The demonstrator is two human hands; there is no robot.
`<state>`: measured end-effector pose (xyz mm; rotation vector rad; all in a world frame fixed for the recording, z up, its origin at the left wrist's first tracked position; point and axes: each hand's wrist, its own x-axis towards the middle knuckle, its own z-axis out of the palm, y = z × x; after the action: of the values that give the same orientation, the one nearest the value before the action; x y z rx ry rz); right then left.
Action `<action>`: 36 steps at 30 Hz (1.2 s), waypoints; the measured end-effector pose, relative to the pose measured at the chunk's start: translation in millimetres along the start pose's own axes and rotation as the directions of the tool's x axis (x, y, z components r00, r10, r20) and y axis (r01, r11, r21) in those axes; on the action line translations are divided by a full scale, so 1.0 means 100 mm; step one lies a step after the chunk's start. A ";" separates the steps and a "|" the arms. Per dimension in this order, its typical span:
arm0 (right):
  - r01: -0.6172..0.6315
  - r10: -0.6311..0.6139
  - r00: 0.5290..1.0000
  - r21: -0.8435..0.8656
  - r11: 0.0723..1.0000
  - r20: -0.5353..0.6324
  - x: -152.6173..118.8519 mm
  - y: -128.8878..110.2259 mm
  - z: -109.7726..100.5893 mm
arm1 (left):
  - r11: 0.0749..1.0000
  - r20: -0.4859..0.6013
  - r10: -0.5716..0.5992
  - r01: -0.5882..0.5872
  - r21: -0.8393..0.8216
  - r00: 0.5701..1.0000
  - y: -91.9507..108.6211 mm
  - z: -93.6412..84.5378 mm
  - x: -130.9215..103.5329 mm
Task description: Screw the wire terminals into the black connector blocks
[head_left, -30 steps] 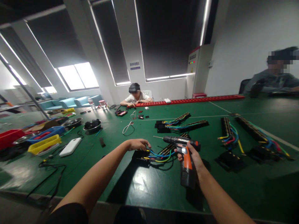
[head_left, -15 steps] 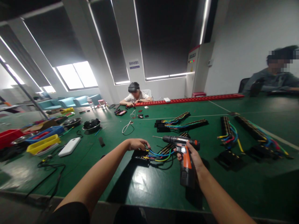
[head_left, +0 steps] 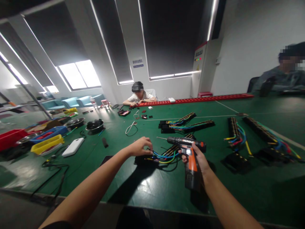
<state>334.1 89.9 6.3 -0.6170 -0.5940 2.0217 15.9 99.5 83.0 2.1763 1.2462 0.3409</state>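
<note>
My right hand (head_left: 199,159) is wrapped round the orange-and-black grip of a cordless drill (head_left: 192,165). Its long thin bit points left, above the table, apart from the wired part below. With bent fingers, my left hand (head_left: 141,147) pinches at the upper end of blue wires (head_left: 164,155), by a black block (head_left: 140,160); whether it grips a wire end or something small is hidden. Blue, green and yellow wires run from this block to a dark strip with brass-coloured contacts (head_left: 172,150), partly behind the drill.
Two similar wired strips (head_left: 188,125) lie beyond the drill, and others (head_left: 234,132) to the right. A yellow bin (head_left: 47,144), metal bowls (head_left: 94,126), a white power-bank-like box (head_left: 73,147) and black cables lie left. One person sits across the green table (head_left: 111,187), another at far right.
My left hand has shifted slightly, and its back now covers more of the black block. The drill stays in my right hand, nearly still. The whole view has moved a little.
</note>
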 end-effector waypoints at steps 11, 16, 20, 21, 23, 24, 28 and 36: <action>0.002 -0.002 0.998 0.006 1.000 -0.065 -0.05 -0.02 0.10 | 0.693 -0.003 0.121 -0.082 0.717 0.993 0.44 0.40 -0.13; -0.008 0.007 1.000 -0.022 1.000 -0.022 -0.01 0.01 0.02 | 0.752 -0.165 0.102 0.032 0.658 0.981 0.38 0.56 -0.23; -0.027 0.027 1.000 -0.012 1.000 -0.011 -0.01 0.01 0.01 | 0.832 -0.326 0.097 0.103 0.544 0.940 0.26 0.67 -0.33; -0.038 0.038 0.999 -0.014 0.999 -0.007 -0.01 0.01 0.01 | 0.846 -0.367 0.088 0.125 0.518 0.926 0.23 0.70 -0.34; -0.038 0.038 0.999 -0.011 0.999 -0.003 -0.02 0.01 0.02 | 0.870 -0.438 0.061 0.167 0.464 0.897 0.19 0.76 -0.36; -0.027 0.027 1.000 -0.005 1.000 -0.004 -0.02 0.01 0.03 | 0.882 -0.463 0.046 0.182 0.436 0.885 0.17 0.79 -0.37; 0.005 -0.004 1.000 0.009 1.000 -0.026 -0.04 0.01 0.08 | 0.928 -0.512 0.017 0.176 0.327 0.859 0.14 0.84 -0.37; -0.043 0.045 0.997 0.027 0.999 -0.056 -0.09 -0.03 0.19 | 0.946 -0.523 0.010 0.161 0.280 0.852 0.11 0.83 -0.36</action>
<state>328.3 81.0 24.3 -0.6745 -0.5239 2.0429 45.1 34.1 27.1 2.3771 1.7831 0.7871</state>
